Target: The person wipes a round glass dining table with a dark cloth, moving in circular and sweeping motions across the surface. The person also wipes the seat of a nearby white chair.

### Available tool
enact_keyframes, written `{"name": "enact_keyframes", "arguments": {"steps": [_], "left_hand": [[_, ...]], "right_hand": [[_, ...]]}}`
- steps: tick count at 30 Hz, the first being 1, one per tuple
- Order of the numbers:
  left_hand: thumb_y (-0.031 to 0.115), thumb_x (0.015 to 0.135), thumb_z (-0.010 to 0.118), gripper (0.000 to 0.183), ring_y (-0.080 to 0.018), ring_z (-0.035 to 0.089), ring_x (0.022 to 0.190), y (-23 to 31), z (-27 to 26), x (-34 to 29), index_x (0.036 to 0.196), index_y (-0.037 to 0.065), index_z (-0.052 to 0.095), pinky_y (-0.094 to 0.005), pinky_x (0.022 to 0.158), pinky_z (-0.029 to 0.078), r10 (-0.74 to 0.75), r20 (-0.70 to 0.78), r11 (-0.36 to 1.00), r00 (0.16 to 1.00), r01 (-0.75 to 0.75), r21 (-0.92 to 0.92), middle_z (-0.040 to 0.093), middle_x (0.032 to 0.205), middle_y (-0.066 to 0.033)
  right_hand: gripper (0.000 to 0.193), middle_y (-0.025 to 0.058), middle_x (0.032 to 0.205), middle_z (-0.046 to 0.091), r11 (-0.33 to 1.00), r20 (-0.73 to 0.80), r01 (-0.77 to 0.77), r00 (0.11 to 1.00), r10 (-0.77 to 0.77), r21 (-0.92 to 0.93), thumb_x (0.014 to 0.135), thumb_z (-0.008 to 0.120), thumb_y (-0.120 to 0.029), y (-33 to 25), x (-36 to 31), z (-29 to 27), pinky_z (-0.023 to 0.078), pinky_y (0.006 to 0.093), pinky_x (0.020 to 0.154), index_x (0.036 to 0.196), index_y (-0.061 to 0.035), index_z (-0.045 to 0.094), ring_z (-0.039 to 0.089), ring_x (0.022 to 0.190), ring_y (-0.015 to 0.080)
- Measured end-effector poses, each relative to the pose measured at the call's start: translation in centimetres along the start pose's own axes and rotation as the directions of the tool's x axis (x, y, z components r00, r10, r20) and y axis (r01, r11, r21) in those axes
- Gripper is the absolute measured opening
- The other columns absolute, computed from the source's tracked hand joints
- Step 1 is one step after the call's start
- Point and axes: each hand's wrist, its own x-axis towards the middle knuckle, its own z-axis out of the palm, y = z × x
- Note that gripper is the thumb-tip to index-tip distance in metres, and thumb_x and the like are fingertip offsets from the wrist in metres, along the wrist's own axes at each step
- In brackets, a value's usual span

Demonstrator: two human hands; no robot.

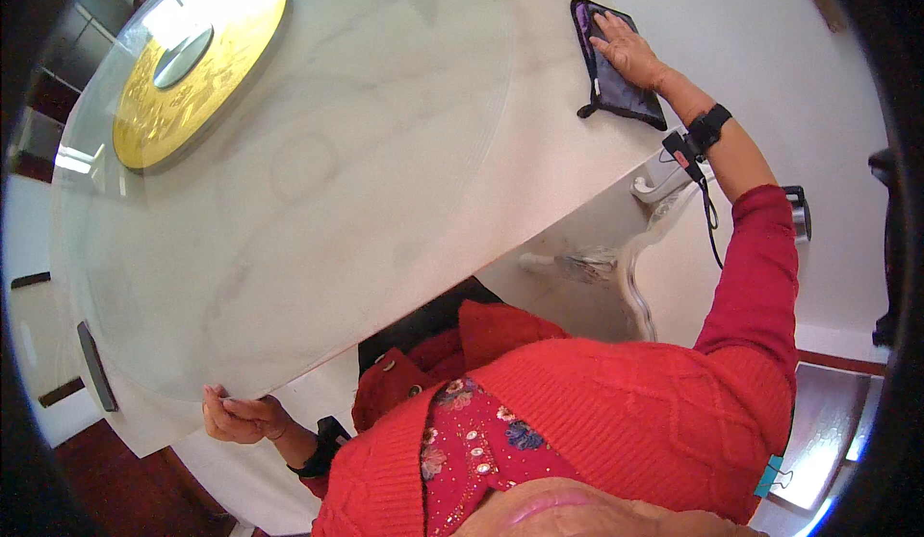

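Stretched out to the far right, my right hand (628,54) lies on a dark grey and purple cleaning cloth (624,92). Its fingers are spread flat over the cloth, which has a black border and a small loop at one corner. Under the cloth is the rim of a pale marble-look round table (539,166). At the near left edge of that table is my left hand (239,416), with its fingers curled together. Whether anything small sits between those fingers is hidden.
A large clear glass turntable (318,200) covers most of the tabletop, with a gold disc (212,80) at its centre. A pale carved chair (640,277) stands by the right edge. A dark bar-shaped thing (97,366) is at the left rim. A cable hangs from my right wrist.
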Motion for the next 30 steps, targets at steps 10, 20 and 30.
{"name": "enact_keyframes", "arguments": {"steps": [10, 20, 30], "left_hand": [[0.016, 0.093, 0.041, 0.031, -0.0219, 0.051, 0.083, -1.9, 0.7, -1.6, 0.099, -0.004, 0.064, -0.0318, 0.067, 0.045, 0.132, -0.099, 0.991, 0.986, -0.131, 0.021, 0.061, 0.088, -0.0113], [0.013, 0.093, 0.043, 0.027, -0.0218, 0.051, 0.085, -0.5, 0.9, -1.3, 0.105, -0.002, 0.062, -0.0301, 0.068, 0.046, 0.006, -0.049, 0.999, 0.999, -0.008, -0.041, 0.058, 0.094, -0.0112], [0.009, 0.091, 0.044, 0.028, -0.0224, 0.051, 0.087, -0.4, 0.5, -0.6, 0.112, 0.000, 0.060, -0.0327, 0.074, 0.045, 0.077, 0.006, 0.988, 0.997, -0.075, -0.134, 0.058, 0.107, -0.0106]], "right_hand": [[0.067, 0.0193, 0.152, 0.018, 0.985, 0.141, 0.071, 0.989, -0.049, -0.157, 0.096, 0.022, -0.055, 2.8, 10.6, 2.2, 0.017, 0.0469, 0.114, 0.147, -0.0116, 0.023, 0.017, 0.141, 0.0347], [0.045, 0.0202, 0.149, 0.026, 0.954, -0.029, 0.233, 0.970, -0.243, -0.191, 0.099, 0.030, -0.034, -9.5, 5.4, -2.2, 0.022, 0.0488, 0.112, 0.137, -0.0137, 0.042, 0.025, 0.137, 0.0387], [0.055, 0.0197, 0.145, 0.035, 0.924, -0.222, 0.317, 0.937, -0.270, 0.215, 0.096, 0.040, -0.038, -11.0, -5.0, -6.4, 0.021, 0.0436, 0.112, 0.138, -0.0030, 0.039, 0.028, 0.137, 0.0319]]}}
